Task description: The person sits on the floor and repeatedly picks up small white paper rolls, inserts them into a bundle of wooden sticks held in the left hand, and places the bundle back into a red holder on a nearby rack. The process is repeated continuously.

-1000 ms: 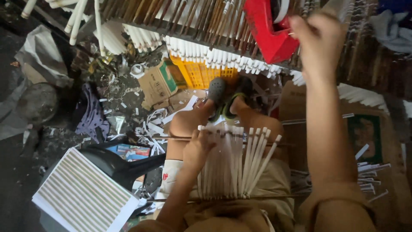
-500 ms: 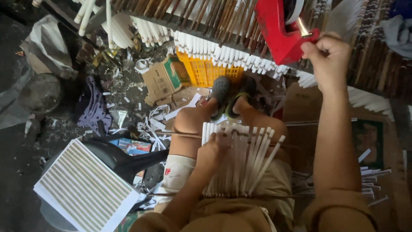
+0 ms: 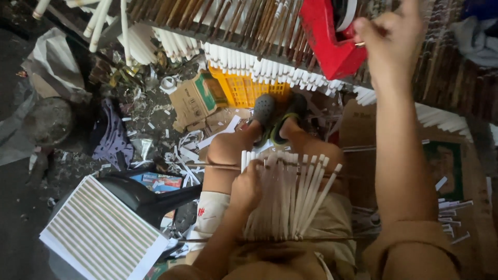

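Observation:
A row of white paper tubes point(image 3: 290, 194), held side by side on thin sticks, lies across my lap. My left hand point(image 3: 248, 187) presses on the left end of that row, fingers curled over the tubes. My right hand point(image 3: 390, 37) is raised at the upper right, fingers pinched on a thin strip at the red tape dispenser point(image 3: 328, 32), which sits on a slatted rack of brown sticks and white tubes point(image 3: 244, 31). My feet in grey shoes point(image 3: 275, 114) rest below the rack.
A finished flat panel of white tubes point(image 3: 98, 233) leans on a black stool point(image 3: 142, 197) at the lower left. A yellow crate point(image 3: 244, 91), a cardboard box point(image 3: 194, 98), paper scraps and bags litter the dark floor. Cardboard sheets point(image 3: 451, 166) lie to the right.
My right hand dipped beside the red dispenser, then rose again to its front edge. My left hand stays on the tube row. The view shifted slightly.

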